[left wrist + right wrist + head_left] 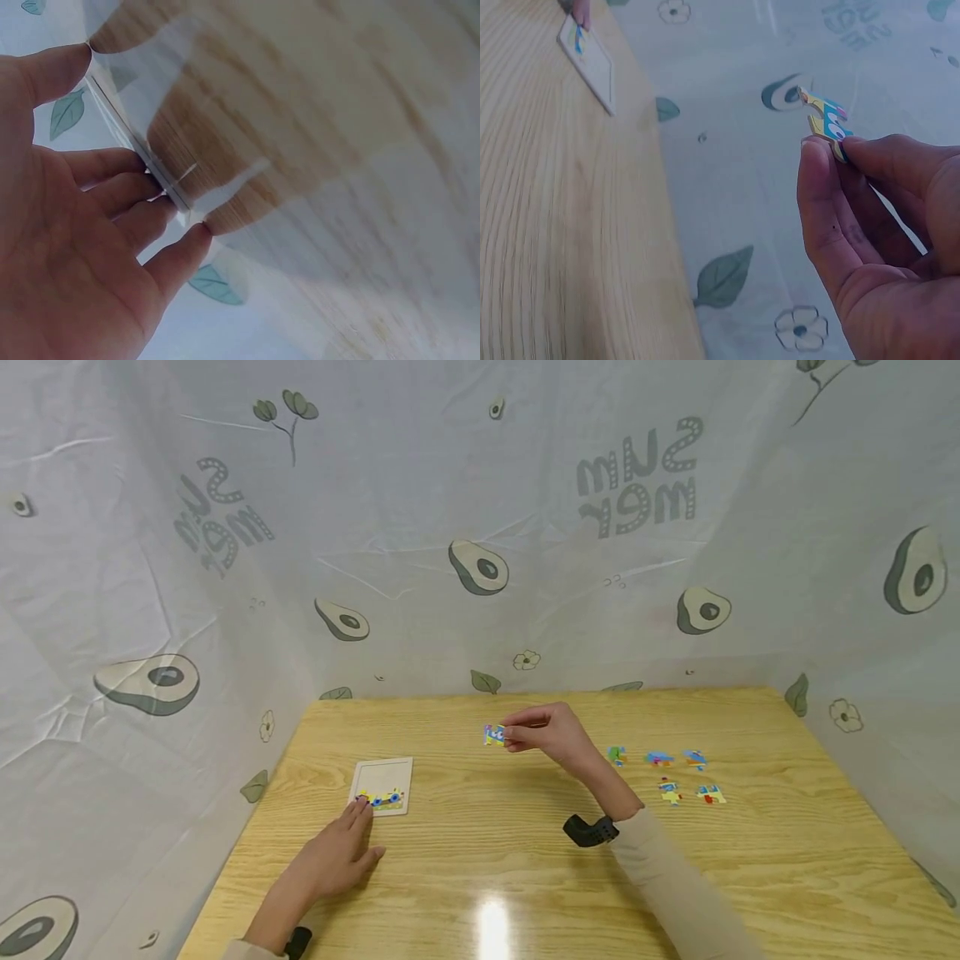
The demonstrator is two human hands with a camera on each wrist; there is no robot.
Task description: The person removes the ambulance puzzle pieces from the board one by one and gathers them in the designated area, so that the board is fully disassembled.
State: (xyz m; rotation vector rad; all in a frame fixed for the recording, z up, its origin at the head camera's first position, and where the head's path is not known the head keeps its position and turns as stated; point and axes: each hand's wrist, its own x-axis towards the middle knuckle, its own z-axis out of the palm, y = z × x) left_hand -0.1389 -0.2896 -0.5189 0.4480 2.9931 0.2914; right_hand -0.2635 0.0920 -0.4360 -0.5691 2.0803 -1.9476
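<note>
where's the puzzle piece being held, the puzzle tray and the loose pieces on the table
puzzle piece (494,735), head view, its coloured face.
puzzle tray (385,777), head view, bare middle of the board.
loose pieces (660,758), head view, a blue piece in the group.

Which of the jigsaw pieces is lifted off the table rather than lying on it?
The blue-and-yellow piece pinched in the right hand, held above the table. The five loose pieces to its right all lie flat on the wood.

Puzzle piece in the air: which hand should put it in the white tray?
Probably the right hand: its fingers already pinch the puzzle piece above the table. The left hand rests by the white tray, fingertips touching its edge, well placed for steadying.
</note>
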